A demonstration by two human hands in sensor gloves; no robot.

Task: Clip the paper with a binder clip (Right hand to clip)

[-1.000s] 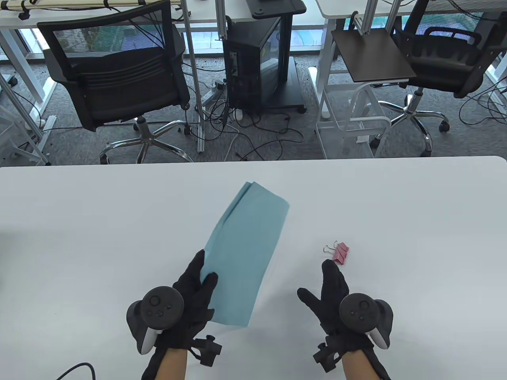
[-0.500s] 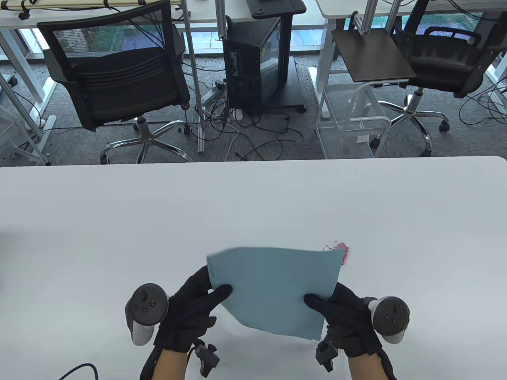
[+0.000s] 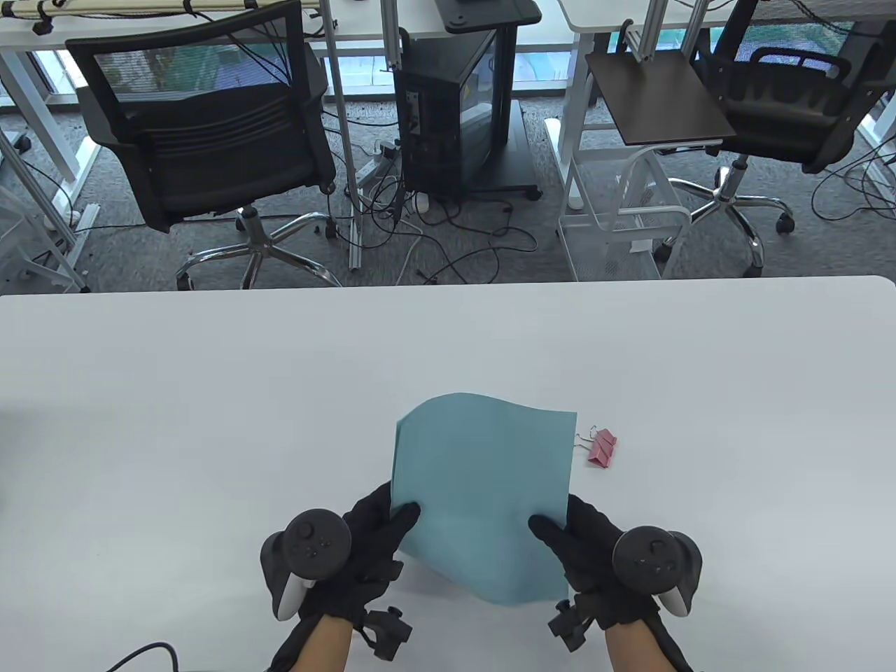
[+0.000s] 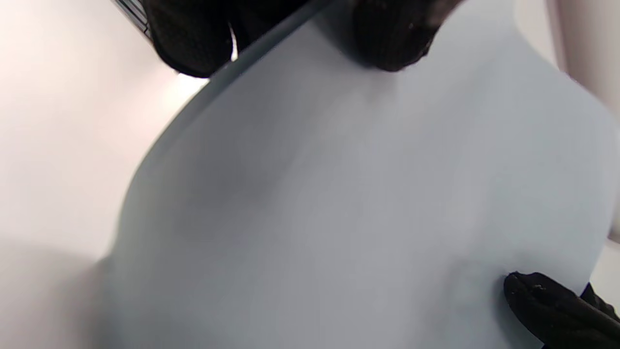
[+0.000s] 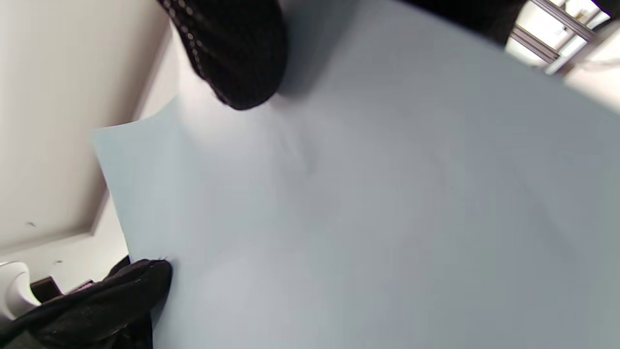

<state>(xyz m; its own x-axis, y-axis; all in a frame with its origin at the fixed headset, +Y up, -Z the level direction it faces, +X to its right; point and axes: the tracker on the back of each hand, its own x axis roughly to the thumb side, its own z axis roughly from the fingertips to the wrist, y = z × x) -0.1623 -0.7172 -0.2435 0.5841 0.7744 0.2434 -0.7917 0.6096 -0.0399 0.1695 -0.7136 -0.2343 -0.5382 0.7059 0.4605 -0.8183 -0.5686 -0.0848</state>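
A light blue sheaf of paper (image 3: 483, 490) is held up off the white table (image 3: 210, 392) between both hands, bowed along its far edge. My left hand (image 3: 392, 521) pinches its left edge, thumb on top. My right hand (image 3: 560, 528) pinches its right edge, thumb on top. A pink binder clip (image 3: 600, 448) with wire handles lies on the table just right of the paper's far right corner, apart from both hands. The paper fills the left wrist view (image 4: 368, 203) and the right wrist view (image 5: 378, 208), with gloved fingertips on it.
A black cable (image 3: 140, 654) lies at the table's near left edge. Beyond the far table edge stand office chairs (image 3: 210, 140), a computer tower (image 3: 448, 105) and a white wire cart (image 3: 623, 217) on the floor.
The paper has turned from lying wide to upright between the hands and moved left, uncovering the clip. Both hands shifted; one second ago only the left hand held the paper.
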